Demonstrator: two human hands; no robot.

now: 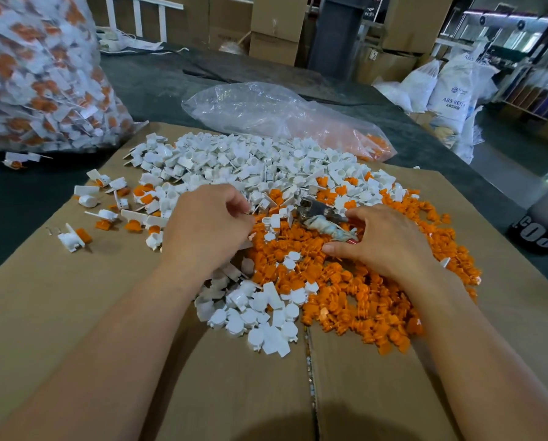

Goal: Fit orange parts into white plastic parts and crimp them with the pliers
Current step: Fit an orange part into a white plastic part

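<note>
Pliers (322,216) on the pile, long axis diagonal. Metal head points up-left, away from right hand (383,240). The wrapped handles run back into its grip, fingers over, thumb under. Left hand (207,224) curled just left of the head, fingertips among white parts (234,160); can't tell if it pinches one. Orange parts (345,297) under the grip.

hands (207,226) (390,240): two
pliers (322,218): one
white parts (234,157): too many to count
orange parts (361,297): too many to count
plastic bags (40,74) (266,113): two
</note>
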